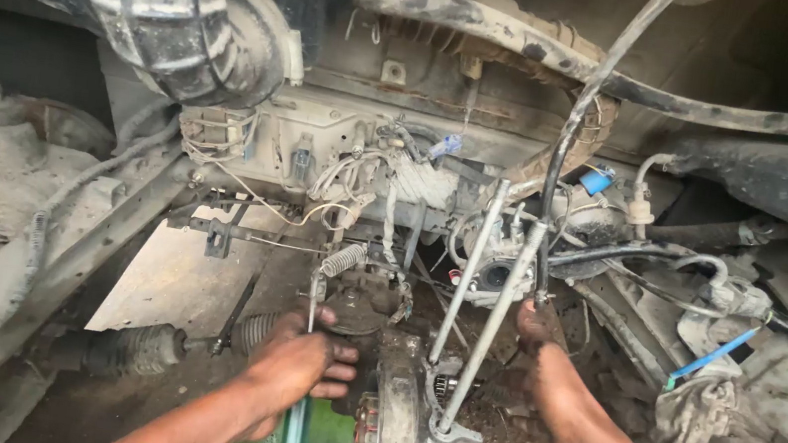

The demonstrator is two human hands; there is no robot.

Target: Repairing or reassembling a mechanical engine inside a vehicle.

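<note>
I look down into a greasy engine bay. My left hand (296, 365) is closed around a green-handled screwdriver (294, 430), whose thin shaft points up toward a coil spring (342, 258). Just right of that hand sits a dirty metal gearbox housing (395, 417). My right hand (539, 345) reaches deep past two slanted silver rods (492, 324) and rests low among the parts; its fingers are hidden, so what it grips is unclear.
A ribbed black air duct (165, 3) hangs at top left. Black hoses (631, 85) and cables cross the top and right. A rubber-booted drive shaft (133, 350) lies at left. A dirty rag (700, 419) and a blue tube (713, 353) sit at right.
</note>
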